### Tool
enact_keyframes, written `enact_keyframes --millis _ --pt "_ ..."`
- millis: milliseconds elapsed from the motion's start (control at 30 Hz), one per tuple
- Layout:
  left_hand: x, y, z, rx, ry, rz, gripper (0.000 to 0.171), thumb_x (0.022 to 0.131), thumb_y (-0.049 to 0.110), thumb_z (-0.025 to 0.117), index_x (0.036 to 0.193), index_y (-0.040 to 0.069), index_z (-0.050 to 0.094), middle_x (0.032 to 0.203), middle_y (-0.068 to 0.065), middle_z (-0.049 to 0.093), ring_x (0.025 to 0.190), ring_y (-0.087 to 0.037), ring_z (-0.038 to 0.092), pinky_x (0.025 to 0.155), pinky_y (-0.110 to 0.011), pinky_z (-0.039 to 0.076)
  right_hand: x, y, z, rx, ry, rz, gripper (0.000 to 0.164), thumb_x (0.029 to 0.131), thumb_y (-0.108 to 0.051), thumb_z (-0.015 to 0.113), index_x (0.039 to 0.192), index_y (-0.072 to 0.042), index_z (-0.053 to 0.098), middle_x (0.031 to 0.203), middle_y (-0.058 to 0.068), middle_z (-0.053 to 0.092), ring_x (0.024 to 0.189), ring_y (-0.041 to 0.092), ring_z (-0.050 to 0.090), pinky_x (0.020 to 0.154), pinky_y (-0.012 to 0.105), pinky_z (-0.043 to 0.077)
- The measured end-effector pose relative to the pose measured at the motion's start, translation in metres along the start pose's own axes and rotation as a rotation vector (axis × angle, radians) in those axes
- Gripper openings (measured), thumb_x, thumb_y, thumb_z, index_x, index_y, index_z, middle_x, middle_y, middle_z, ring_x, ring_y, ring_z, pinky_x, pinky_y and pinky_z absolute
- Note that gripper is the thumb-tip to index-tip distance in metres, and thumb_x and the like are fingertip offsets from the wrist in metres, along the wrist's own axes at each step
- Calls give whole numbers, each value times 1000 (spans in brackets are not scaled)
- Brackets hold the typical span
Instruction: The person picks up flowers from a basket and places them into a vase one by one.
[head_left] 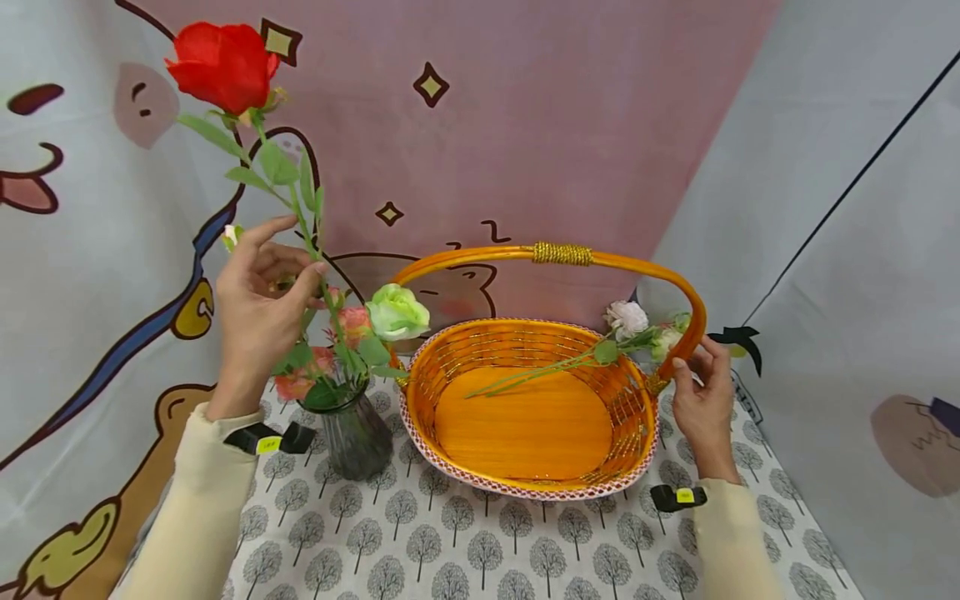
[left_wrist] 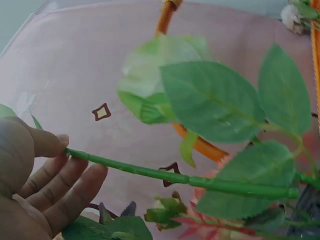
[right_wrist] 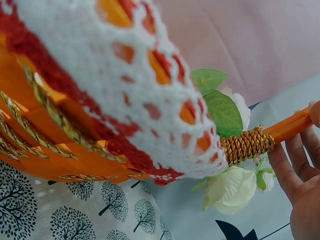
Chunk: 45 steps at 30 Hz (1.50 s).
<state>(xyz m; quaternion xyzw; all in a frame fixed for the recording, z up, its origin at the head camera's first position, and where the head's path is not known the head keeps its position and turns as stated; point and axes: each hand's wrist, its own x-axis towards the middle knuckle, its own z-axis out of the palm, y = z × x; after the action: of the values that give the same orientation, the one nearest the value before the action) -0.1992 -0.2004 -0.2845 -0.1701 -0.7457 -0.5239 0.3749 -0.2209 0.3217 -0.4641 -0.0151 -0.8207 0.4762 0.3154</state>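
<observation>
My left hand [head_left: 262, 296] pinches the green stem [left_wrist: 175, 176] of a red artificial rose [head_left: 225, 68] between thumb and fingers. The bloom points up; in the left wrist view the stem's cut end is free. Below that hand stands a grey ribbed glass vase [head_left: 358, 442], holding a pale green rose [head_left: 397, 313] and several pink flowers [head_left: 355, 323]. At the right, my right hand [head_left: 705, 396] grips the orange handle [head_left: 678, 292] of a woven basket [head_left: 525, 492] low down, near its gold binding [right_wrist: 247, 145]. Some of its fingers are hidden behind the handle.
A white flower [head_left: 627, 320] and a cream one [head_left: 666, 340] lie over the basket's right rim, their stems reaching inside. A tree-print cloth [head_left: 420, 542] covers the table. Behind hangs a pink curtain [head_left: 525, 150] with cartoon figures; pale fabric [head_left: 840, 275] borders the right side.
</observation>
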Motion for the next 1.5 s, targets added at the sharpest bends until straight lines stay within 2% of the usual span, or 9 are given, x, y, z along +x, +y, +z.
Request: enact_keyframes --millis 267,400,533,667,733,1000,1100,1233,1500 --pt "-4 -13 6 159 -31 48 52 93 0 72 142 11 59 92 -15 69 70 1 67 56 -12 55 0 -1 -1 1 2 -3 50 107 -14 54 154 -24 40 131 14 62 108 -15 51 89 3 43" --pt "-8 -18 7 222 -43 67 52 93 0 72 142 11 60 90 -16 71 69 4 66 52 -8 49 0 0 -1 -6 4 7 51 107 -14 55 154 -24 39 132 16 62 107 -15 51 86 1 43" --pt "-15 -23 10 284 -64 79 54 92 0 74 143 8 58 90 -16 73 71 -6 71 49 -8 42 0 2 0 -13 8 10 50 107 -14 55 154 -24 40 131 19 62 105 -16 51 84 0 43" --pt "-22 -28 13 336 -111 59 57 93 -1 72 146 11 54 92 -15 72 76 -28 74 51 -9 40 0 0 -1 -11 10 -2 50 107 -13 54 154 -24 41 130 18 63 104 -17 51 85 0 43" --pt "-26 -29 14 343 -128 39 58 93 -1 71 146 12 53 94 -15 72 77 -30 75 49 -10 40 1 0 0 -7 9 -11 49 107 -12 53 154 -23 41 129 17 64 104 -16 51 86 -1 42" --pt "-33 -27 17 435 -175 9 58 94 -3 68 148 11 50 94 -17 71 79 -32 74 48 -25 46 0 0 0 -6 10 -5 49 107 -12 53 154 -23 41 131 18 63 105 -16 51 86 -1 42" --pt "-34 -24 18 464 -204 -33 60 94 -3 67 149 10 47 93 -16 71 78 -31 74 49 -30 47 0 0 -1 -6 13 -5 49 107 -14 54 153 -23 41 133 18 62 106 -17 51 85 0 42" --pt "-35 -20 19 478 -239 -105 63 94 -2 69 151 9 43 93 -15 71 80 -32 74 50 -31 48 0 1 -1 0 13 -4 49 107 -14 55 153 -23 42 133 20 61 105 -16 51 83 1 43" --pt "-36 -15 17 491 -290 -153 66 94 -1 69 153 9 40 95 -15 72 72 -27 71 46 -29 46 1 0 -1 0 12 10 49 107 -14 53 154 -25 41 135 17 62 108 -14 53 85 0 43"
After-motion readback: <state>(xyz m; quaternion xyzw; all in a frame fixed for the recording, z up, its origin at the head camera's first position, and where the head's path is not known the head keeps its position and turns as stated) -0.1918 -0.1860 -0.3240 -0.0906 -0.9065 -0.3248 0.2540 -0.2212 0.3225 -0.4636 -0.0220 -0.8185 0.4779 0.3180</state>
